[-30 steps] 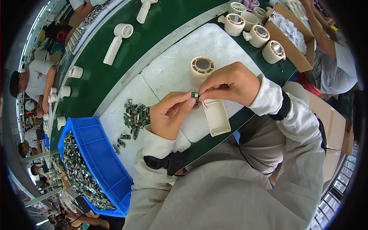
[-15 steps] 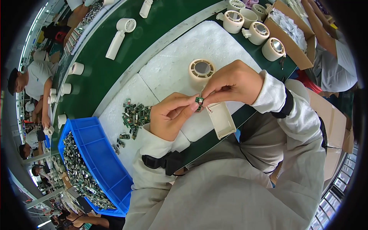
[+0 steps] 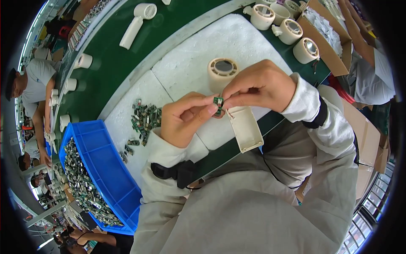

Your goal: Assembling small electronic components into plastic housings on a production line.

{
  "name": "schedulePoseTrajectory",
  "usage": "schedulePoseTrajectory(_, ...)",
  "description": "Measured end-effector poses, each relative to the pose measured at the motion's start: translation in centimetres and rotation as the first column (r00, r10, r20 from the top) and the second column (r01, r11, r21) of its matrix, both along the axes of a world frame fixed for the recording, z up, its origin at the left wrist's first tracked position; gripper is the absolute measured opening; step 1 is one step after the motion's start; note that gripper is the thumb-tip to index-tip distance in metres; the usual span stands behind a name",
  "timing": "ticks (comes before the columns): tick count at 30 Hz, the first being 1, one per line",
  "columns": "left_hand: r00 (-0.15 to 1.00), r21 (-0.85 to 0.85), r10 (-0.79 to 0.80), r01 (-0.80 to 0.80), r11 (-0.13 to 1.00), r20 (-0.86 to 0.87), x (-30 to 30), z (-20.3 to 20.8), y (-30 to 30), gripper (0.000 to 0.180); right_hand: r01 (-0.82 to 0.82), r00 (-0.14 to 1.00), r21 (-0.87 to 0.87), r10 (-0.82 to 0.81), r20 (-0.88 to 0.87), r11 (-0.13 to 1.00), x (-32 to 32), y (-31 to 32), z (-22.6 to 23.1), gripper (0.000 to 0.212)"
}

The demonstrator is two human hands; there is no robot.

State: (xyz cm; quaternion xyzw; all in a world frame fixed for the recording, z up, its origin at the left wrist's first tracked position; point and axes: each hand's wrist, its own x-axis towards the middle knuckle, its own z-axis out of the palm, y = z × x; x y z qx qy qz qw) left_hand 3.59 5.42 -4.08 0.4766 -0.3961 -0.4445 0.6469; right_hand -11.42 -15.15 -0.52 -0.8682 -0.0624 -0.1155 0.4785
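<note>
Circuit board (image 3: 218, 102) was pinched in left hand (image 3: 182, 120), just beyond cream case (image 3: 247, 129); right hand's (image 3: 263, 88) grasp could not be told. Judged midway: case uncovered, loose boards (image 3: 143, 120) piled leftward of it.

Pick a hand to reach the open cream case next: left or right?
Probably right: the right hand is nearer the case, while the left hand pinches the green circuit board.
</note>
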Motion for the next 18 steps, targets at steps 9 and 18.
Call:
schedulePoseTrajectory(9, 0.984, -0.007, -0.107, 0.107, 0.994, -0.141, 0.3, 0.3, -0.1, 0.024, -0.036, 0.997, 0.008, 0.036, -0.062, 0.999, -0.3, 0.1, 0.8, 0.016)
schedulePoseTrajectory(18, 1.000, -0.043, 0.013, -0.012, 0.999, 0.025, -0.3, 0.3, -0.1, 0.026, 0.045, 0.996, -0.017, -0.047, -0.074, 0.999, -0.4, 0.9, 1.3, 0.013)
